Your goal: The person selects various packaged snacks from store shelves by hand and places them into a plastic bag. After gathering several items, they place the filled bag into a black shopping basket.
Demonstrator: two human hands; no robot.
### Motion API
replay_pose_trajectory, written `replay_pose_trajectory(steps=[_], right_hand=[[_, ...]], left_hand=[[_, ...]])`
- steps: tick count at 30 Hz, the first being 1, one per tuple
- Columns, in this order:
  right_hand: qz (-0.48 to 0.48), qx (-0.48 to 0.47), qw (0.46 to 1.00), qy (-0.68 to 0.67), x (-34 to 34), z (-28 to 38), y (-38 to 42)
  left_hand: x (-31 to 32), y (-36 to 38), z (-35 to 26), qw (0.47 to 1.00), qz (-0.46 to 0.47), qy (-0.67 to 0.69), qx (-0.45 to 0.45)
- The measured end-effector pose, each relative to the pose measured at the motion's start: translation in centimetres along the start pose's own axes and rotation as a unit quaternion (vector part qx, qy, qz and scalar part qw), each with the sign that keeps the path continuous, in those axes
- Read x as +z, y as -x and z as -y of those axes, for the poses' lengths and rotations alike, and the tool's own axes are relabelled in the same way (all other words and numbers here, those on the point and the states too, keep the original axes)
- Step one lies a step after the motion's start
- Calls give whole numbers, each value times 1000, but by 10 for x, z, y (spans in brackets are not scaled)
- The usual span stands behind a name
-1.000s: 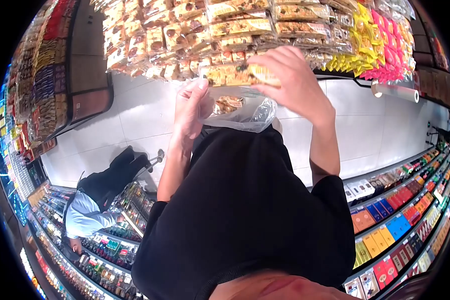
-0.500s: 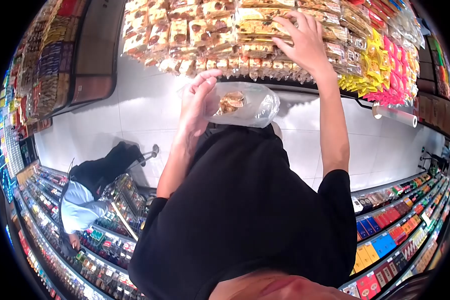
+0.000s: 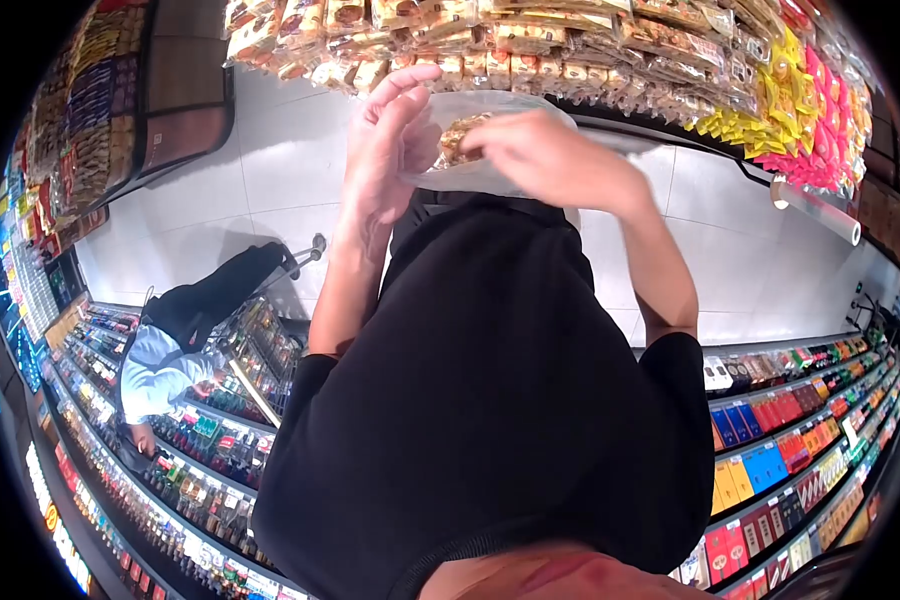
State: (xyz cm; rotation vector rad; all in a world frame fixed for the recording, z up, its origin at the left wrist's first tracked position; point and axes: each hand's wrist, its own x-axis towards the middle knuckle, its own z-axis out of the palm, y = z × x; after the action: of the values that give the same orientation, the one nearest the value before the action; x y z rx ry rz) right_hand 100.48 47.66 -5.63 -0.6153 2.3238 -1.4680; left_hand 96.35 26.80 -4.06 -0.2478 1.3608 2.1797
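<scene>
My left hand (image 3: pixel 394 132) is closed on the edge of a clear plastic bag (image 3: pixel 540 108), with the index finger pointing out past it. A gold-brown wrapped snack packet (image 3: pixel 455 140) shows at the bag beside my left fingers. My right hand (image 3: pixel 540 150), slightly blurred, reaches over the bag from the right. Its fingers are bunched together, their tips right at the packet; I cannot tell what they hold. Just beyond both hands is the front edge of a display heaped with wrapped snack packs (image 3: pixel 530 68).
Yellow packs (image 3: pixel 770 100) and pink packs (image 3: pixel 820 130) fill the display's right end, near a roll of clear bags (image 3: pixel 820 212). Another snack stand (image 3: pixel 100 130) is at left. A person in a light blue shirt (image 3: pixel 155 375) stands by a shopping cart (image 3: pixel 260 350). Stocked shelves (image 3: pixel 770 470) line the aisle behind me.
My right hand has come down from the snack packs to the plastic bag. My left hand and the bag have shifted up in view, closer to the display's edge.
</scene>
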Motion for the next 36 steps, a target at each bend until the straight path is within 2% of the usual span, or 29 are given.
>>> replay_pose_trajectory(steps=[2, 4, 7, 10, 13, 15, 17, 20, 22, 24, 26, 27, 30, 32, 33, 34, 36], right_hand=[[89, 90, 987, 101, 35, -32, -13], [163, 166, 943, 236, 59, -64, -38], [95, 106, 971, 192, 83, -89, -37], [70, 50, 991, 101, 107, -107, -40], [9, -95, 993, 69, 147, -138, -49], [-85, -111, 990, -4, 159, -134, -55], [-105, -89, 990, -35, 160, -128, -53], [-29, -1, 999, -19, 148, -128, -42], [59, 99, 992, -54, 138, -136, -40], [89, 150, 984, -38, 129, -138, -39], [61, 150, 987, 24, 123, -137, -38], [103, 232, 967, -6, 97, -100, -36], [16, 193, 981, 12, 40, -36, 1], [-86, 106, 991, 4, 13, -20, 26], [-75, 115, 990, -15, -3, -14, 38], [-33, 160, 981, -102, -26, -3, 48], [-158, 77, 957, -229, -35, -9, 70]], left_hand=[[4, 2, 1, 1000, 5, -3, -11], [10, 4, 1, 1000, 12, -5, -16], [14, 5, 2, 1000, 23, -3, -16], [13, 8, 6, 999, 28, -4, -22], [15, 8, 12, 999, 37, -8, -24], [14, 9, 14, 998, 48, -1, -33], [12, 9, 15, 999, 35, -17, -26], [8, 8, 16, 999, 18, -14, -31], [4, 7, 17, 999, 8, -3, -35], [3, 5, 16, 999, 2, 6, -32], [3, 2, 16, 999, 0, -14, -30], [3, 2, 17, 999, -2, -24, -30], [3, -1, 16, 1000, -4, -13, -16], [1, -5, 15, 1000, -4, -21, -17], [1, -7, 15, 1000, -3, -24, -16], [2, -8, 14, 999, -6, -29, -16], [4, -8, 15, 999, 11, -42, -26]])
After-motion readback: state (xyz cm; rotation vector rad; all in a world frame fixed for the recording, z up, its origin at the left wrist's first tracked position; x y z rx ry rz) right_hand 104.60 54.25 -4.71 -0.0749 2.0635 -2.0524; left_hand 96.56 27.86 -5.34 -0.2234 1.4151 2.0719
